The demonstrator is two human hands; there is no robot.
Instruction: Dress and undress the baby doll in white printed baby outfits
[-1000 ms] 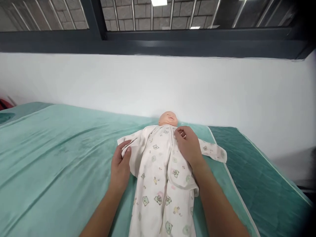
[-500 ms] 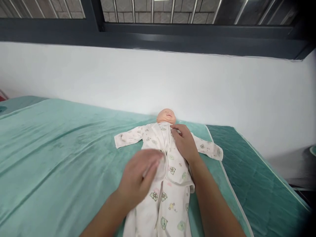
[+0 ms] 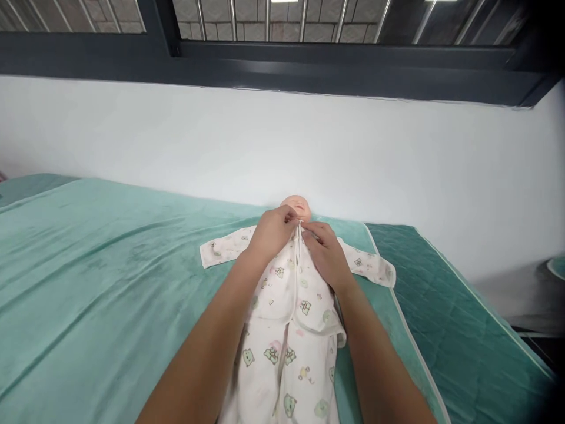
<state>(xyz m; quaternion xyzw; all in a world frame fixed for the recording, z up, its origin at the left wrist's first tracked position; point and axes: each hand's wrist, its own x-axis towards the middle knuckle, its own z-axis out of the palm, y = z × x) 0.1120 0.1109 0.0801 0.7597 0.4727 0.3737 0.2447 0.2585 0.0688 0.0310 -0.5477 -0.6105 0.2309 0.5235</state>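
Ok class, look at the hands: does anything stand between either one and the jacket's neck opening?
Nothing visible does. The left hand and right hand both touch the jacket there, just below the head.

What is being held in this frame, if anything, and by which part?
The white printed jacket, by its front edges just below the doll's chin: left hand and right hand each have one side.
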